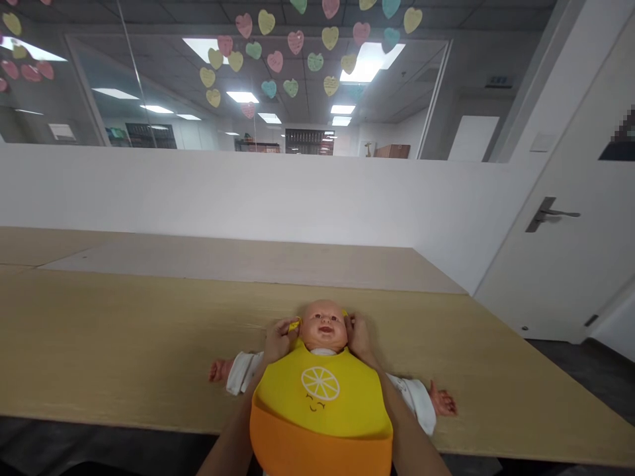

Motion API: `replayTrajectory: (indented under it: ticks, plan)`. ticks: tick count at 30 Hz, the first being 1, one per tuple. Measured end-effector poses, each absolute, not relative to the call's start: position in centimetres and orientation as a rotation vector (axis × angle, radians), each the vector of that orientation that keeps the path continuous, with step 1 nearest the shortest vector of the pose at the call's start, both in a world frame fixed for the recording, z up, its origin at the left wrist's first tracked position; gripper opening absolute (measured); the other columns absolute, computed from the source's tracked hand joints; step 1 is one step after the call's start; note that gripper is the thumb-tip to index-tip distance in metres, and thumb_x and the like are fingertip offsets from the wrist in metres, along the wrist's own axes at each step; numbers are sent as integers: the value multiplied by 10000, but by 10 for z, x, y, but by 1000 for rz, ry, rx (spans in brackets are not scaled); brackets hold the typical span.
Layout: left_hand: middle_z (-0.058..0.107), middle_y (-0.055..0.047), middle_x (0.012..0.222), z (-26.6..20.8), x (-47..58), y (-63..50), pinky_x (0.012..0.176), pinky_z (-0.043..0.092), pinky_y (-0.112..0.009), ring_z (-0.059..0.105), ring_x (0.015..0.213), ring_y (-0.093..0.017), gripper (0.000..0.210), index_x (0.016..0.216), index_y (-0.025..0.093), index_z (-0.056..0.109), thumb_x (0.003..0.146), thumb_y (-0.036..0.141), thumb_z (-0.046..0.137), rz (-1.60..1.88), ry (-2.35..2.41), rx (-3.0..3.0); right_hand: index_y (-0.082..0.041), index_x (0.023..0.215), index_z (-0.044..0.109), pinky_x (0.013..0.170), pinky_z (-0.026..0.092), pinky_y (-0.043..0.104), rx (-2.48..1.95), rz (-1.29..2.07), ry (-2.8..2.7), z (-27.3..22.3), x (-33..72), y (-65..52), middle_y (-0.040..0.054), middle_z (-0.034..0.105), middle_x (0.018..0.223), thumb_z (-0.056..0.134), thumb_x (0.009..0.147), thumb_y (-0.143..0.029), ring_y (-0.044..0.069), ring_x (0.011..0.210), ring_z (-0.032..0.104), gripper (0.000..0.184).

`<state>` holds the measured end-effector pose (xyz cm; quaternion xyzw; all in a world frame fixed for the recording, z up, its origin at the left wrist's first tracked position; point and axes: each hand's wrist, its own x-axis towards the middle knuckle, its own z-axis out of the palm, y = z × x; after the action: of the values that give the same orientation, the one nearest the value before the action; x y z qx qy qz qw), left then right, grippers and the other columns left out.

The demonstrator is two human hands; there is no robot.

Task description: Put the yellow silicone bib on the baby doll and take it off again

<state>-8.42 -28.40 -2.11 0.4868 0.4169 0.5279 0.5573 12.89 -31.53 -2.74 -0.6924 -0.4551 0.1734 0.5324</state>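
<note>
A baby doll point(325, 327) in white clothes lies on its back on the table, arms spread to both sides. Over its chest is a yellow bib point(347, 390) with a lemon slice and a smiling face printed on it, and an orange pocket point(322, 446) along the bottom. My left hand point(278, 340) is closed on one yellow neck strap of the bib, beside the doll's head. On the head's other side, my right hand point(360, 337) has its fingers closed at the other strap, of which a small yellow bit shows. The strap ends behind the head are hidden.
The wooden table point(124, 344) runs across the view, with a paler board point(248, 261) along its back. Behind it stands a white wall point(223, 195) under a window with heart-shaped notes. A door point(560, 264) with a metal handle is at the right.
</note>
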Motion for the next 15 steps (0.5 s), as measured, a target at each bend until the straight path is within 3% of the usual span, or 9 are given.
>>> replayTrajectory:
  ticks: [5, 10, 15]
  plan:
    - [753, -88, 881, -19, -85, -284, 763, 509, -337, 684, 866, -253, 383, 736, 176, 676, 445, 384, 813, 1254, 953, 1068, -226, 669, 432, 537, 395, 298, -1666, 391, -967, -16, 143, -321, 69, 585, 630, 370, 748, -483, 190, 569, 557, 276]
    - [753, -69, 813, -10, -90, -287, 754, 511, -337, 685, 836, -246, 413, 661, 196, 654, 367, 417, 843, 1271, 960, 994, -227, 688, 445, 479, 383, 284, -1492, 508, -747, 13, 151, -348, 19, 542, 588, 515, 694, -589, 175, 516, 535, 369]
    - [746, -63, 787, 12, -103, -294, 714, 506, -309, 680, 783, -215, 419, 655, 186, 634, 375, 414, 846, 1297, 908, 960, -227, 658, 393, 382, 234, 206, -1279, 647, -718, 62, 138, -390, -57, 426, 518, 643, 586, -731, 72, 411, 333, 568]
